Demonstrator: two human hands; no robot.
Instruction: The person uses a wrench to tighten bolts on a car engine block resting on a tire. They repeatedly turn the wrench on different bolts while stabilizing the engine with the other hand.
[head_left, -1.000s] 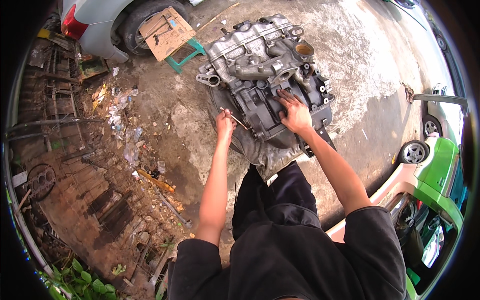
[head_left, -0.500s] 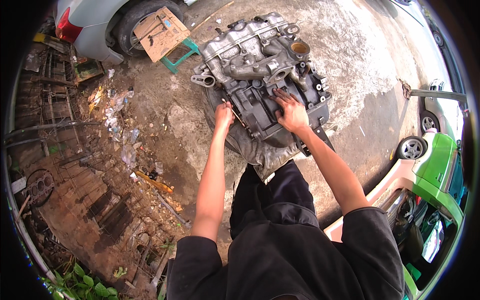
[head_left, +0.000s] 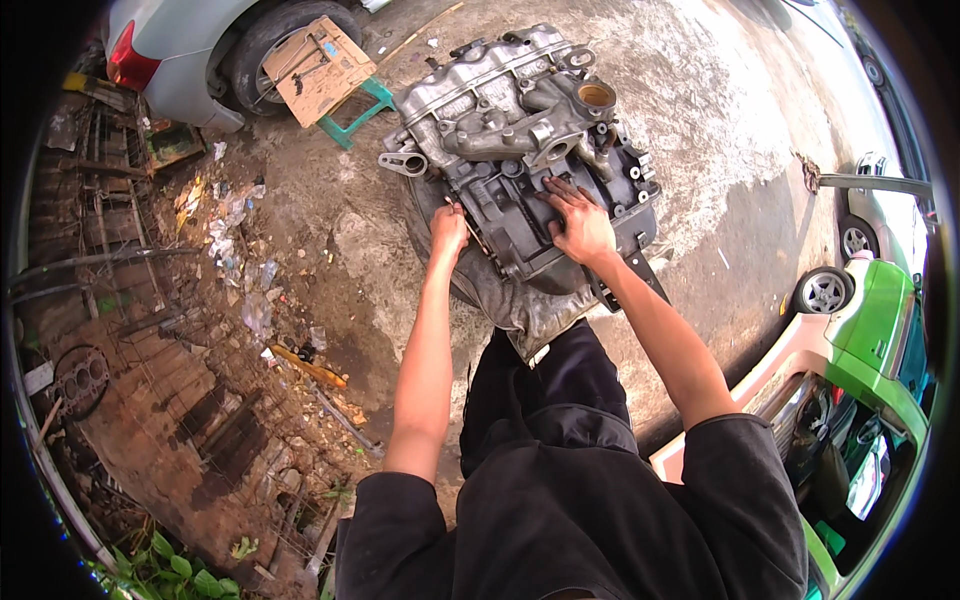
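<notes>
- The engine (head_left: 510, 150) sits in front of you, just beyond your knees, on a crumpled grey sheet (head_left: 545, 322) spread over the rough concrete ground (head_left: 700, 270).
- Its ribbed valve cover (head_left: 480, 82) lies along the far side, its long axis slanting from near left to far right; the round mouth (head_left: 597, 94) of the pipework stands at the far right end.
- The slim metal rod (head_left: 481, 238) beside the engine's left edge points away from you and leftward at its upper end, toward you and rightward at its lower; whether that lower end touches the engine, you cannot tell from here.
- Valve cover and curved manifold (head_left: 500, 138) are dull, grainy silver metal; the block (head_left: 500, 212) nearer you is dark, with raised ribs and recesses.
- Your left hand (head_left: 449, 232) is narrow, curled in a fist around the rod's upper part, with the forearm reaching nearly straight ahead.
- Your right hand (head_left: 582, 222) is spread palm-down on the dark block, fingertips pointing far and left; its forearm slants inward from your right side.
- Beyond, a wooden board (head_left: 318, 70) rests on a green stool (head_left: 358, 115).
</notes>
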